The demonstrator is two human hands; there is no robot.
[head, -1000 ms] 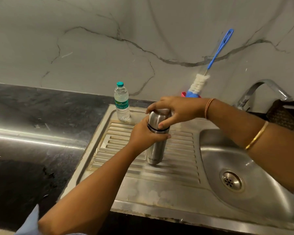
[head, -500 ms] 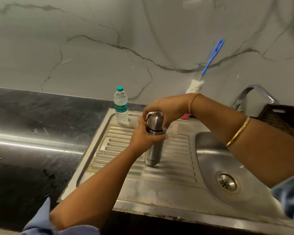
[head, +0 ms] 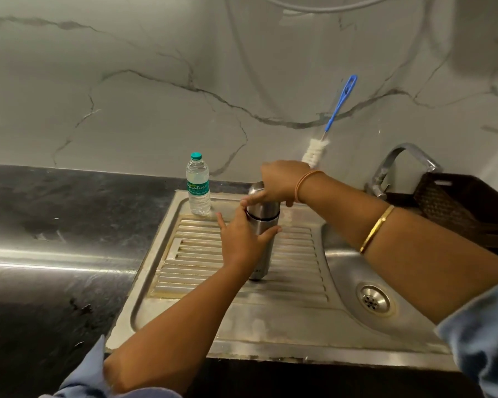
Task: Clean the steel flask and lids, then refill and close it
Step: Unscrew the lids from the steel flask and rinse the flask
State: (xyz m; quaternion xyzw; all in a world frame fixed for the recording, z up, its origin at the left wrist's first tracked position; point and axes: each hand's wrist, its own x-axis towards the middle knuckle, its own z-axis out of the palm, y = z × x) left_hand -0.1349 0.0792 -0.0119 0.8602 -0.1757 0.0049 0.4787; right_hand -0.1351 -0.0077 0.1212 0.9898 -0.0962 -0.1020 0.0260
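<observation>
Left hand (head: pixel 242 239) wrapped round the steel flask (head: pixel 263 265) standing upright on the sink's drainboard (head: pixel 293 254), right hand (head: pixel 282 182) gripping its lid (head: pixel 268 206) from above, so could skid or tip on those ridges if twisted too hard.

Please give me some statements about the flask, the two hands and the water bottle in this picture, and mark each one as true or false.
1. The steel flask stands upright on the drainboard. True.
2. The left hand holds the flask's body. True.
3. The right hand holds the bottle brush. False: it grips the flask's lid from above; the brush leans against the wall.
4. The water bottle lies in the sink basin. False: it stands upright on the drainboard.
</observation>
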